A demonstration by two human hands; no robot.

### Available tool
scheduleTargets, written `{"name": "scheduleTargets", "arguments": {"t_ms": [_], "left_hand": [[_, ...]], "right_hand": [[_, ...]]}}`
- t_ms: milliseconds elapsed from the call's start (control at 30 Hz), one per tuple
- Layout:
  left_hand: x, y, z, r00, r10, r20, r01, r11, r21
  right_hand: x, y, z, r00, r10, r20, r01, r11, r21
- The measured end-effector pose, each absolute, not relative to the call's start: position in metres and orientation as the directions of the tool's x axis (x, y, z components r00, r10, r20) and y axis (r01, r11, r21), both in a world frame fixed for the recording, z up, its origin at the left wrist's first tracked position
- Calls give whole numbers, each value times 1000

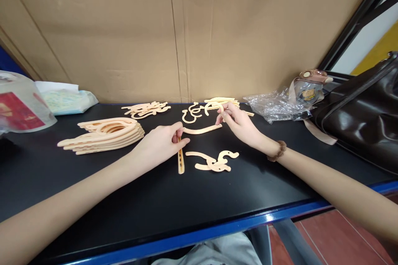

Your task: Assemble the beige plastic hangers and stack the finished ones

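Observation:
My left hand is closed in a pinch on the upper end of a narrow slotted strip, pale orange plastic, that points down towards me. Between my two hands lies a gently curved plastic arm; its left end meets my left fingertips and its right end is by my right fingers. My right hand is closed on a curved plastic hook, raised above the table. Just below, several loose curved pieces lie overlapped on the black table.
At left stands a stack of plastic hangers. Behind are a pile of curved pieces, loose hooks and straight strips. Crumpled clear plastic, a clear bottle and a dark bag sit at right. A cardboard wall closes the back.

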State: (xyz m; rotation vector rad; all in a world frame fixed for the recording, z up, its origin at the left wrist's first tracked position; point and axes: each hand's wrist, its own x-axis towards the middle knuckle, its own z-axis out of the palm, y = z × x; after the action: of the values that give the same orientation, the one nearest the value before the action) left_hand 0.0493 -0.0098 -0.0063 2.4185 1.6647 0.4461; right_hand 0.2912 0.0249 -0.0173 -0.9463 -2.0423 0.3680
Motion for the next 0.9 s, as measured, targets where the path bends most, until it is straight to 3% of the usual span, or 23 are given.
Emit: {"name": "scheduleTargets", "arguments": {"t_ms": [133, 233, 300, 367, 567, 767, 900], "left_hand": [[39, -2, -7, 307, 943, 131, 834, -333, 440], [39, 1, -4, 295, 951, 93, 690, -279, 668], [43, -1, -3, 345, 937, 51, 563, -251, 788], [48, -5, -2, 429, 903, 27, 506, -265, 821], [61, -24, -2, 507, 856, 104, 565, -421, 710], [70, -39, -6, 469, 877, 104, 766, -463, 446], [76, -40, -15, 465, 875, 135, 792, -480, 378]], "right_hand": [[293, 24, -16, -372, 743, 557, 425, 669, -609], [293, 23, -14, -371, 746, 553, 391, 665, -636], [291, 22, -12, -348, 762, 547, 379, 647, -661], [289, 20, -9, -327, 795, 512, 348, 605, -717], [283, 13, -5, -355, 868, 349, 106, 408, -907], [280, 8, -6, -448, 848, 282, -58, 287, -956], [276, 0, -4, -509, 828, 235, -98, 216, -972]]}}
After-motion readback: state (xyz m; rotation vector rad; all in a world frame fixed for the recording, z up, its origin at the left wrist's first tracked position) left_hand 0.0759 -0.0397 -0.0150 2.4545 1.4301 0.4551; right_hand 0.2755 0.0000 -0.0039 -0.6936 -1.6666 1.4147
